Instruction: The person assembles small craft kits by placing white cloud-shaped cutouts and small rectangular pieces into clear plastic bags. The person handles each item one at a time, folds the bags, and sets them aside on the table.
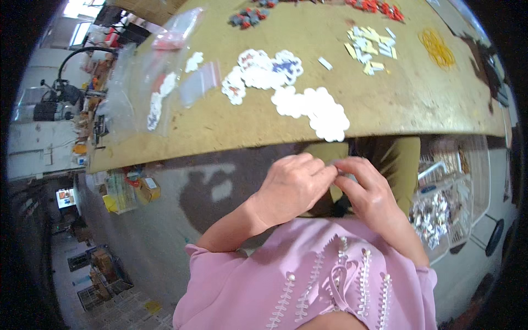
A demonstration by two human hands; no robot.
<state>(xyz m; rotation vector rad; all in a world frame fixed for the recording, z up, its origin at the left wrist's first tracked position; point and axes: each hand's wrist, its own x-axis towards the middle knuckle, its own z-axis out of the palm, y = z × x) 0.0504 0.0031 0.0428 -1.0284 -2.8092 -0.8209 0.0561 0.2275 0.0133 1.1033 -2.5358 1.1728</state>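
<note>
My left hand (292, 186) and my right hand (367, 190) meet above my lap, just short of the table's front edge. Both are closed, fingertips pinched together around something small that the fingers hide. On the yellowish table (231, 129) ahead of them, a cluster of white scalloped cards (325, 114) reaches the front edge. Behind it lie more scalloped pieces with printed patches (256, 69), and a small pale strip (325, 64) rests to their right.
Clear plastic bags (199, 83) lie at the table's left. Farther back are cream and grey pieces (367, 47), yellow rubber bands (437, 48), red parts (377, 7) and grey-red parts (247, 18). Beside my right leg stands a plastic basket (461, 206) with shiny silvery pieces (430, 220).
</note>
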